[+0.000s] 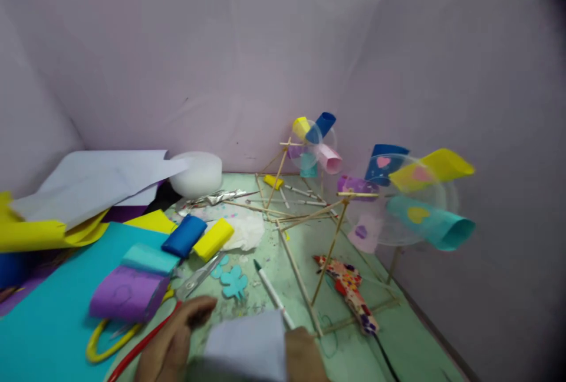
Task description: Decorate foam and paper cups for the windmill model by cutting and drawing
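Observation:
A folded piece of pale paper [247,343] is at the bottom centre, slightly blurred. My right hand [304,355] grips its right edge; most of those fingers are hidden. My left hand [177,335] is just left of the paper, fingers curved and apart, with no object visible in it. A red handle-like strip [145,341] passes by its wrist side. Beyond the left hand lie scissors [201,279] with yellow handles. Teal paper cut-outs [234,283] and a white marker [272,290] with a green tip are ahead of the paper.
Two stick-framed wheels with coloured paper tubes stand on the right: a near wheel [424,199] and a far wheel [309,145]. A patterned glue gun [351,293] rests inside the near frame. Rolled tubes, including a purple tube [128,295], and coloured sheets [48,335] fill the left.

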Motion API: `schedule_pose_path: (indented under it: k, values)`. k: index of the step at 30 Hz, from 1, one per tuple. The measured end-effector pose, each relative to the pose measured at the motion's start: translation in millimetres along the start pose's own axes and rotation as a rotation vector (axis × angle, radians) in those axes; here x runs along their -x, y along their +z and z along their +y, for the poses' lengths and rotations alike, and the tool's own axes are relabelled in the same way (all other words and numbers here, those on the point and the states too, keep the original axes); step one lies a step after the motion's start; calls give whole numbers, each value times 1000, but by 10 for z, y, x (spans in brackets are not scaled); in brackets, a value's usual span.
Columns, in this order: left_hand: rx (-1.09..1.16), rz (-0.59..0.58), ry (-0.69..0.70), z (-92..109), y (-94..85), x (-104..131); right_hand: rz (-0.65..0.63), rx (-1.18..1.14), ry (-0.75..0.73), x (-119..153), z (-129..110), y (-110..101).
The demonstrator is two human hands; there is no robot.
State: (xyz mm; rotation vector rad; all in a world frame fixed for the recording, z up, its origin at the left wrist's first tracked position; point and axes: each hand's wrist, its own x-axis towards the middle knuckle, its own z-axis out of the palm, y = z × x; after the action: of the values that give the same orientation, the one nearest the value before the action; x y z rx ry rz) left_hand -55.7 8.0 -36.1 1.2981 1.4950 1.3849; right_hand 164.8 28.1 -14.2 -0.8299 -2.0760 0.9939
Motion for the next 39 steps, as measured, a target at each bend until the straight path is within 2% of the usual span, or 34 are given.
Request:
schedule_pose_path:
  k: [3,5,7,9,11,14,19,23,26,28,31,33,35,39]
  values:
    - [-57,-27,6,90,-46,-21,89,-216,153,-44,-13,-7]
    - [-146,-66,11,143,-43,-56,301,-646,464,-140,-34,9]
    - [-366,-176,166,147,-45,-114,410,-938,619,-246,-73,18]
    - [-520,-225,322,98,-75,-195,454,-1076,694,-319,-112,13]
    - [-586,-163,380,26,-128,-289,470,-1143,754,-347,-134,2]
    - [-634,-31,364,-21,-200,-400,482,-1220,831,-340,-137,-12]
    - [-525,230,260,220,-211,-313,459,-1298,944,-336,-151,-30]
    - [-259,460,51,438,-310,-206,482,-1278,917,-352,-176,-74]
    - [165,487,-75,518,-481,-229,396,-1222,869,-330,-192,-77]
    - [420,418,-135,559,-574,-264,206,-1161,848,-289,-198,-36]
    - [660,295,-279,614,-594,-292,-180,-1024,848,-219,-190,76]
    - [784,240,-411,632,-536,-290,-290,-848,811,-193,-174,142]
    - [890,212,-523,634,-460,-276,-211,-569,708,-196,-158,162]
    - [1005,192,-603,643,-353,-228,228,2,431,-254,-219,46]
